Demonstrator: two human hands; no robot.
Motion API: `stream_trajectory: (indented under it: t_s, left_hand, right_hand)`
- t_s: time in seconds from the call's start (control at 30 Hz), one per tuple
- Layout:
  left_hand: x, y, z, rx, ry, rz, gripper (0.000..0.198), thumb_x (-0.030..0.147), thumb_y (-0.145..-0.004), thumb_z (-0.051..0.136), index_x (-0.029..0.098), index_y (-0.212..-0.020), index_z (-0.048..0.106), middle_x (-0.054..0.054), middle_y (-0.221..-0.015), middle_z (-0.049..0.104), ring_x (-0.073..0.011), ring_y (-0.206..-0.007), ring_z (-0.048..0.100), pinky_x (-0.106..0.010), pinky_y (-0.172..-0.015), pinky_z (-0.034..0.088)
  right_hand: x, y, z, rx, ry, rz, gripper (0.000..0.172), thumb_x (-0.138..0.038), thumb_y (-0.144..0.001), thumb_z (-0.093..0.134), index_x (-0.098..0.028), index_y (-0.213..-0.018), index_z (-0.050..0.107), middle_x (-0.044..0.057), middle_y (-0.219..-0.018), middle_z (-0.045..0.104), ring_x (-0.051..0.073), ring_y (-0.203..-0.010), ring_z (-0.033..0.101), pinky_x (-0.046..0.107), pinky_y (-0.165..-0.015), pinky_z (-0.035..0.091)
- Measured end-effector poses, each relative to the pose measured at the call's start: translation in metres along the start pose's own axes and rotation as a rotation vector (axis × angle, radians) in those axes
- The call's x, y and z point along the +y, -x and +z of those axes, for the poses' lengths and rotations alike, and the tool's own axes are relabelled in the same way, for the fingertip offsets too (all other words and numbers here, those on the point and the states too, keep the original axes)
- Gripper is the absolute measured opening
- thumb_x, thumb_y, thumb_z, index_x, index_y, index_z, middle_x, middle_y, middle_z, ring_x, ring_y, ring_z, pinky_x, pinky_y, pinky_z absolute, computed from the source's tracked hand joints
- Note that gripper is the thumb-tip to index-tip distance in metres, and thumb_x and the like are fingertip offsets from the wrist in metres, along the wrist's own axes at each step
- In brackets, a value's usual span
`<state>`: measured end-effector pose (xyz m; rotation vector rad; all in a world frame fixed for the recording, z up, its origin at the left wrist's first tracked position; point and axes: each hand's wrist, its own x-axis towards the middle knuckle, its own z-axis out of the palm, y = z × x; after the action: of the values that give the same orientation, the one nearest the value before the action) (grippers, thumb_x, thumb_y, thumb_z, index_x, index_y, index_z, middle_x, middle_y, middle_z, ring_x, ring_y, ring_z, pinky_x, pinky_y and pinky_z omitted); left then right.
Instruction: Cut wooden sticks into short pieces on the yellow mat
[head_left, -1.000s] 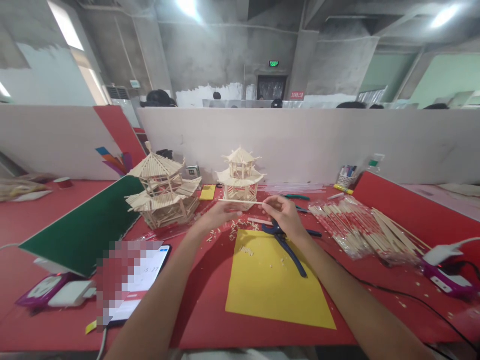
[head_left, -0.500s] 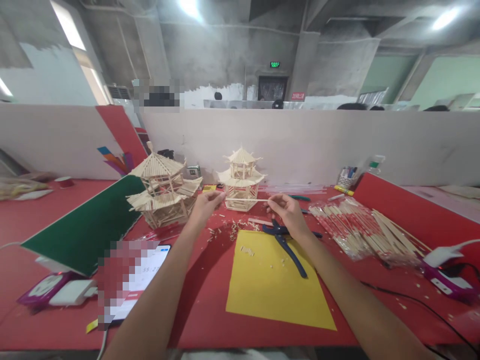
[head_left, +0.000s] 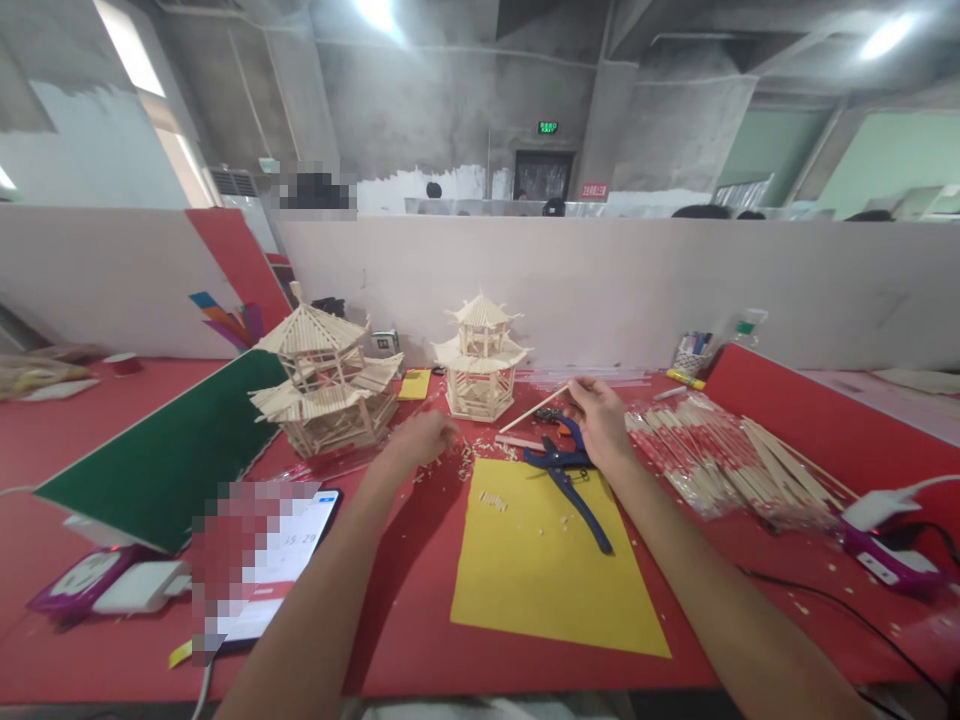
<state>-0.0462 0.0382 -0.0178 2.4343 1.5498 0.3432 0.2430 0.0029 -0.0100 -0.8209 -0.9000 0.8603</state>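
My right hand (head_left: 598, 417) pinches one end of a thin wooden stick (head_left: 534, 408), which slants down to the left in front of the small stick pagoda (head_left: 481, 356). My left hand (head_left: 422, 437) is off the stick, fingers curled loosely, resting low by the scatter of wood chips (head_left: 466, 461); nothing shows in it. Blue-handled cutters (head_left: 564, 474) lie just under my right hand, half on a yellow sheet (head_left: 547, 570). A larger stick pagoda (head_left: 324, 380) stands to the left.
Packs of wrapped chopsticks (head_left: 720, 455) lie at the right, with a purple and white device (head_left: 889, 535) and its cable beyond. A phone (head_left: 266, 558), a green board (head_left: 161, 450) and a white partition (head_left: 675, 290) bound the red table (head_left: 405, 620).
Both hands held the stick level by its ends before. The left hand has let go and dropped toward the table; the right hand has moved right, and the stick now slants.
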Motion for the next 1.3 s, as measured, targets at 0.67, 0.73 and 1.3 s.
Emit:
stream_trajectory:
  t_s: [0.67, 0.73, 1.3]
  left_hand:
    - [0.051, 0.006, -0.001, 0.111, 0.544, 0.444, 0.037, 0.045, -0.093, 0.048, 0.017, -0.111, 0.066, -0.01, -0.111, 0.068, -0.0202, -0.094, 0.064, -0.027, -0.079, 0.05]
    - [0.056, 0.006, 0.005, 0.008, 0.614, 0.422, 0.036, 0.044, -0.094, 0.046, 0.016, -0.106, 0.065, -0.008, -0.096, 0.069, -0.0161, -0.073, 0.064, -0.025, -0.064, 0.049]
    - [0.031, 0.002, 0.013, -0.069, 0.582, 0.199, 0.018, 0.035, -0.09, 0.047, 0.018, -0.093, 0.052, -0.002, -0.075, 0.067, -0.0144, -0.058, 0.058, -0.025, -0.056, 0.043]
  right_hand:
    - [0.018, 0.026, 0.021, -0.353, 0.348, -0.077, 0.031, -0.049, -0.074, 0.073, -0.019, -0.08, 0.066, 0.001, -0.071, 0.067, 0.015, -0.058, 0.059, 0.025, -0.051, 0.047]
    - [0.016, 0.028, 0.023, -0.391, 0.389, -0.059, 0.034, -0.051, -0.076, 0.07, -0.02, -0.086, 0.064, 0.003, -0.078, 0.069, 0.018, -0.065, 0.063, 0.027, -0.055, 0.049]
    - [-0.026, 0.04, -0.003, -0.725, 1.984, 0.181, 0.059, -0.05, -0.07, 0.069, -0.011, -0.114, 0.066, 0.023, -0.115, 0.066, 0.039, -0.106, 0.064, 0.043, -0.084, 0.047]
